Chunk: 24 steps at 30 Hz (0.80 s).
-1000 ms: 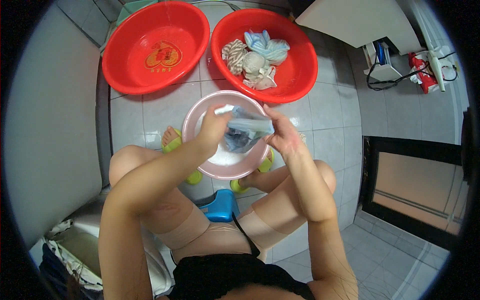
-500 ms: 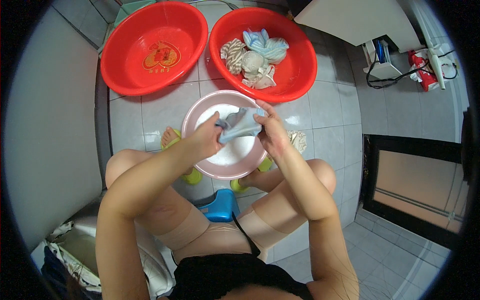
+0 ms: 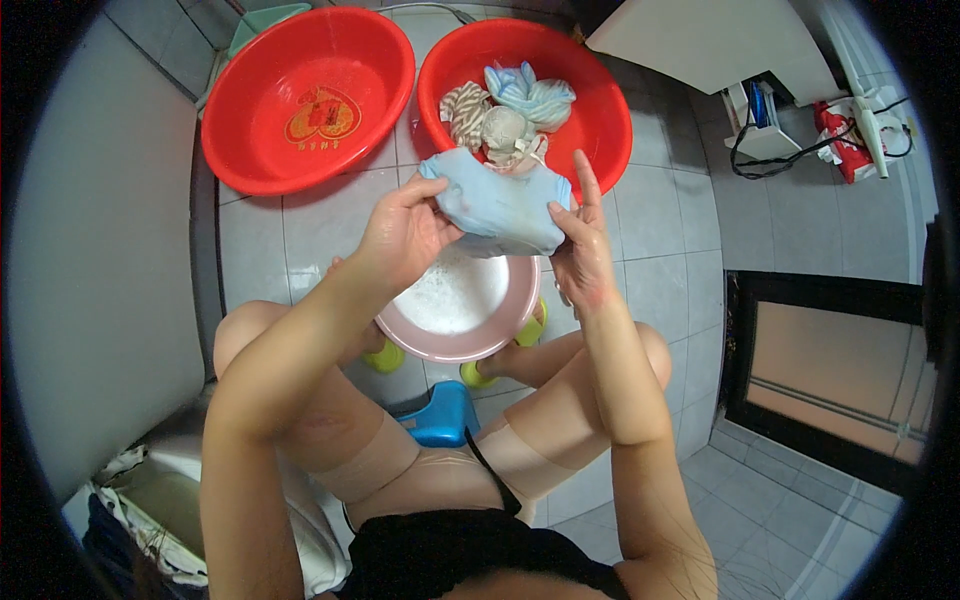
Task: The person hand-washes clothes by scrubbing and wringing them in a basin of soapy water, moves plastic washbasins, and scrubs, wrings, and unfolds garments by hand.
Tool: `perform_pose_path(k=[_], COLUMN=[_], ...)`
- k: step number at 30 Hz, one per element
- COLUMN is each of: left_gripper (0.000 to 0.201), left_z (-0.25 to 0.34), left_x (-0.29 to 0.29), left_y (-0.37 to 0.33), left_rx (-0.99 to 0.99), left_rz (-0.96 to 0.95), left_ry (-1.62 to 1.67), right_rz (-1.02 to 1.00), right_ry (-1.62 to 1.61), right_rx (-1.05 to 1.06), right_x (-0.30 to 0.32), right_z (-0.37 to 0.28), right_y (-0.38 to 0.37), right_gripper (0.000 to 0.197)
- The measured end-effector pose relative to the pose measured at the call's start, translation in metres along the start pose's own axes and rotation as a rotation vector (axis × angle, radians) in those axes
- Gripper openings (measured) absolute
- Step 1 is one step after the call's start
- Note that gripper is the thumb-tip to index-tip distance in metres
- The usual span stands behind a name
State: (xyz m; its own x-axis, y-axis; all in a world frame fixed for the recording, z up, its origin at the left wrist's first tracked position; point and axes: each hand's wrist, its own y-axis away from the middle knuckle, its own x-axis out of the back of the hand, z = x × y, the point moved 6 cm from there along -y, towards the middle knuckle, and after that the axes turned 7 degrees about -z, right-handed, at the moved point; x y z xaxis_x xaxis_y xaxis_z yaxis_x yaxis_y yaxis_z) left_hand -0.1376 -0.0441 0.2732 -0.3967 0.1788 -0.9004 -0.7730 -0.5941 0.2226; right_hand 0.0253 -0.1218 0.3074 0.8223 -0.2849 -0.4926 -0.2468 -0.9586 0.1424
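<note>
A wet pair of light blue underpants [image 3: 500, 200] is stretched wide between my hands, above the far side of a pink basin [image 3: 455, 347] of white, sudsy water [image 3: 455, 290]. My left hand [image 3: 408, 228] pinches its left end between thumb and fingers. At the other end, my right hand [image 3: 583, 240] grips it with the thumb in front, one finger pointing up. The cloth covers the basin's far rim. Behind it, a red basin [image 3: 600, 150] holds a striped cloth [image 3: 466, 115], a blue-and-white cloth [image 3: 535, 97] and a pale bra-like piece [image 3: 507, 130].
Another red basin [image 3: 245, 110], with a printed pattern on its bottom, stands at the far left. A blue stool [image 3: 440, 415] is between my legs on the grey tiled floor [image 3: 660, 225]. A cabinet [image 3: 700, 40] and dark cables [image 3: 765, 170] are at the far right.
Both hands have risen and moved away from me, lifting the underpants from over the pink basin's middle. The bunched cloth is now spread out and my hands are farther apart.
</note>
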Motion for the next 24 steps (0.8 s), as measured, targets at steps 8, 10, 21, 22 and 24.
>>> perform_pose_path(k=[8,10,21,22,24], left_gripper=[0.028,0.028,0.055,0.055,0.054], left_z=[-0.003,-0.03,0.022,0.022,0.031], left_x=[0.004,0.01,-0.085,-0.091,-0.107], left_y=[0.002,-0.005,0.015,0.014,0.009], left_rx=[-0.173,0.326,-0.014,0.007,-0.028], left_rz=[-0.306,-0.047,-0.407,-0.38,-0.388], left_ry=[-0.339,0.038,0.159,0.259,0.28], right_rz=[-0.212,-0.229,-0.08,-0.083,-0.039], right_ry=[0.011,0.059,0.421,0.424,0.396], right_rx=[0.093,0.129,-0.074,-0.077,-0.035], right_x=[-0.056,-0.057,-0.067,-0.068,-0.066], right_z=[-0.032,-0.036,-0.062,-0.066,-0.075], right_y=[0.003,0.005,0.018,0.014,0.002], right_gripper=[0.081,0.081,0.052,0.052,0.048])
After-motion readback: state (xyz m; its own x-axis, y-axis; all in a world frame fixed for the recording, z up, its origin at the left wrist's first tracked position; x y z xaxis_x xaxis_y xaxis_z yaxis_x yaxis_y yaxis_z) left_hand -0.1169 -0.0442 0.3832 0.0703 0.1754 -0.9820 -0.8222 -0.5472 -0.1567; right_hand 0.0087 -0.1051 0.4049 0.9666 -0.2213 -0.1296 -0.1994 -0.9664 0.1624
